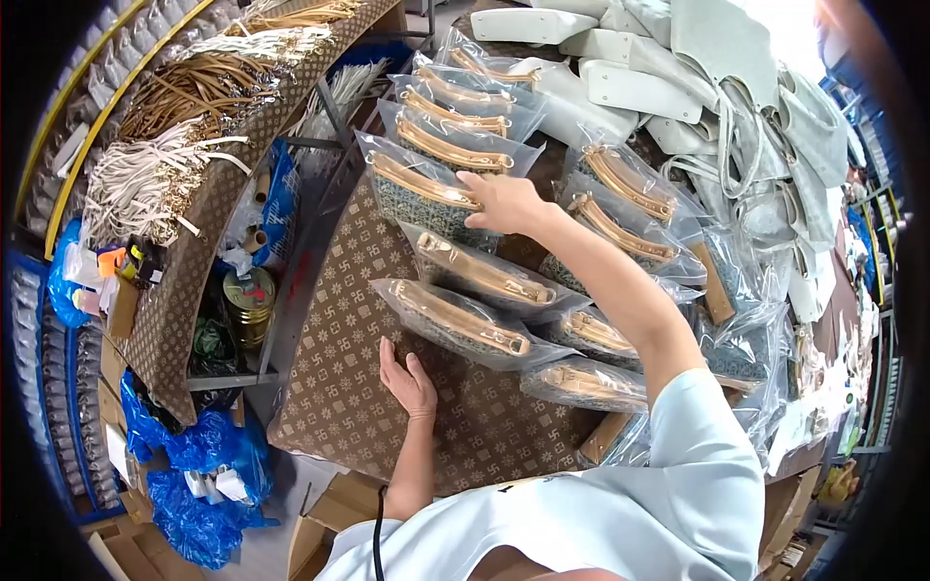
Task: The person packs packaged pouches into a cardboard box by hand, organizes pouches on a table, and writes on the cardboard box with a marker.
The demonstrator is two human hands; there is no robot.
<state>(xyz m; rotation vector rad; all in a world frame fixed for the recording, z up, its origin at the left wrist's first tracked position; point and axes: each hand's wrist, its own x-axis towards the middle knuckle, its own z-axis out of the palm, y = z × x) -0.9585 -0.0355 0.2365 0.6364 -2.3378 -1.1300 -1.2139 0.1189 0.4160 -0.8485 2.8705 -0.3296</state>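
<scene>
My right hand [504, 205] reaches across to a patterned bag with tan trim [423, 184] in clear plastic. Its thumb and fingers are around the bag's right end. Beside the nearer rows, my left hand [409, 384] is held above the brown patterned cover [339, 310], fingers apart and nothing in it. Closest to that hand lies another plastic-wrapped bag [460, 324], not touched by it. More wrapped bags of the same kind stand in a row beyond my right hand, and others, such as this one [620, 232], lie under and right of my forearm.
White bags [639, 87] are heaped at the far right. On the left, a shelf holds tan straps [199, 87] and white straps [145, 184]. Beneath it stand a metal tin [250, 305] and blue plastic bags [208, 474]. A cardboard box [334, 508] sits near the front edge.
</scene>
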